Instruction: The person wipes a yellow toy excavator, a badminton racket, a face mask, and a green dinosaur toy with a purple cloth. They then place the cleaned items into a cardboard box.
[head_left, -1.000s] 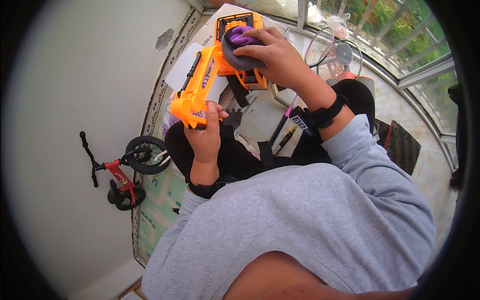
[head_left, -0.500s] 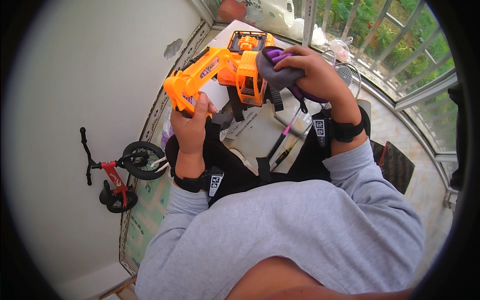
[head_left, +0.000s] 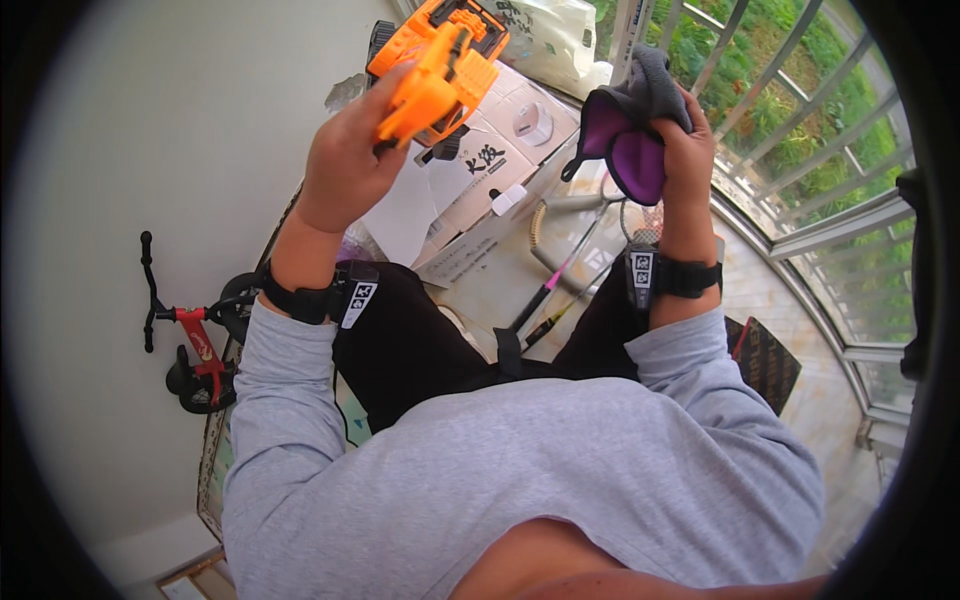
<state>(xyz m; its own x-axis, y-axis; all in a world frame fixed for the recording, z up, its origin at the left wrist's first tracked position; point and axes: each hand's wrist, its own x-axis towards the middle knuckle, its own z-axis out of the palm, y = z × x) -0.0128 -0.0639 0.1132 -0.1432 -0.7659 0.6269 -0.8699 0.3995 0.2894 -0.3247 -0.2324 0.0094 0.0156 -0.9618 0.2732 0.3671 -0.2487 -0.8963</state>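
Note:
My left hand (head_left: 350, 155) is closed round the arm of an orange toy excavator (head_left: 440, 85), which is raised at the far left over a cardboard box. The excavator has black wheels or tracks and a dark roof rack; its arm points toward me. On the right, my right hand (head_left: 686, 150) grips a grey and purple cloth (head_left: 636, 155), which hangs folded with a small black loop at its corner. Cloth and excavator are well apart. Part of my left fingers is hidden behind the toy.
The pale cardboard box (head_left: 500, 140) stands in front of me, with a white plastic bag (head_left: 560, 45) behind it. Rackets (head_left: 550, 285) lie on the floor between box and legs. A red balance bike (head_left: 203, 345) is by the left wall. A barred window (head_left: 790, 90) lines the right.
The excavator has moved up and away to the left, turning so its arm faces me. The cloth has left the excavator's cab and moved right, its purple side now showing.

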